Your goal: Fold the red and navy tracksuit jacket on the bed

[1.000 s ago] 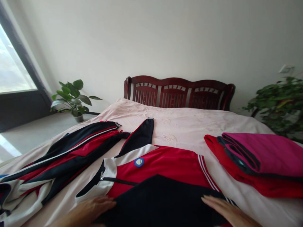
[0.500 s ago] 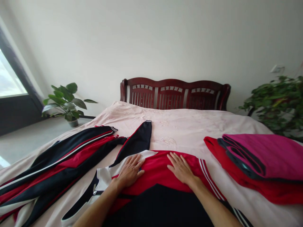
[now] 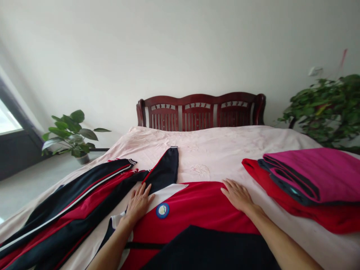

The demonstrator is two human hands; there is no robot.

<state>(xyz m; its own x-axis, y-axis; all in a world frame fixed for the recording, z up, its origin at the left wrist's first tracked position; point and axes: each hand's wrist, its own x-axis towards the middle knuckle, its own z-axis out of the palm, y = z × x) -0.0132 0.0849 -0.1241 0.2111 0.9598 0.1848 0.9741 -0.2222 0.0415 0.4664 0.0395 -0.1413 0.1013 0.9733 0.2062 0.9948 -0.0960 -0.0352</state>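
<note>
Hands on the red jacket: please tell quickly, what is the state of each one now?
Left hand: open, flat on the red jacket near its white collar, holding nothing.
Right hand: open, flat on the jacket's far edge, holding nothing.

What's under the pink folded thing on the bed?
Under the pink folded garment lies a folded red garment with dark trim, resting on the pale bedsheet. Whatever lies deeper in the stack is covered.
</note>
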